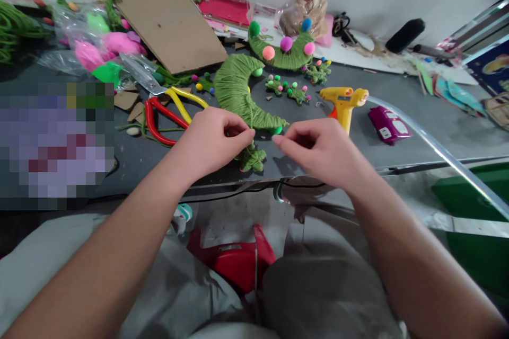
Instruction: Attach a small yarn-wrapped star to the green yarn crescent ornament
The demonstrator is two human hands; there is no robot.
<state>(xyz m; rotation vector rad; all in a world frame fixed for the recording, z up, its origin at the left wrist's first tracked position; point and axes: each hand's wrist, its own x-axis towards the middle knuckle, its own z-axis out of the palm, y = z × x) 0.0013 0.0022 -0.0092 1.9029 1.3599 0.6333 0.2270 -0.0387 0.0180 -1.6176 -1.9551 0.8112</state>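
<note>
My left hand (218,137) is pinched shut at the front of the table, on what looks like a strand of green yarn (249,111). The strand runs down from a crescent (234,85) wrapped in green yarn. Just under those fingertips lies a small green yarn star (253,159), partly covered by the hand. My right hand (318,140) is a little to the right, thumb and finger pressed together; whatever it may hold cannot be made out. A green pompom (275,130) on the crescent's lower tip shows between the hands.
Left are scissors (170,103) with red and yellow handles and a cardboard sheet (170,26). Behind lies a second crescent (282,53) with pompoms, near small decorated stars (298,95). A yellow glue gun (344,103) and a purple packet (388,124) lie right.
</note>
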